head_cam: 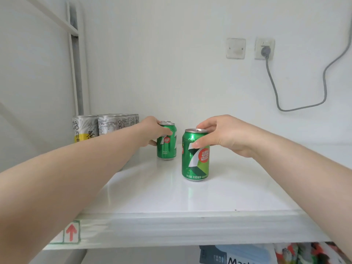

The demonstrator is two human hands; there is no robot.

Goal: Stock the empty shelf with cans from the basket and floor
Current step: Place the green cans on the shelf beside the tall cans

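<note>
Both arms reach over the white shelf (171, 199), each of the hands wrapped round a can. The left hand (152, 130) grips the farther green can (167, 144) from its side, standing upright toward the back, just right of a block of silver cans (106, 124) in the left rear corner. The right hand (222, 137) holds the nearer green can (196, 159) near its top, thumb on the front; it stands upright mid-shelf. A grey plug (265, 50) sits in the wall socket behind.

Head camera looks forward and down, near the shelf (190, 199).
</note>
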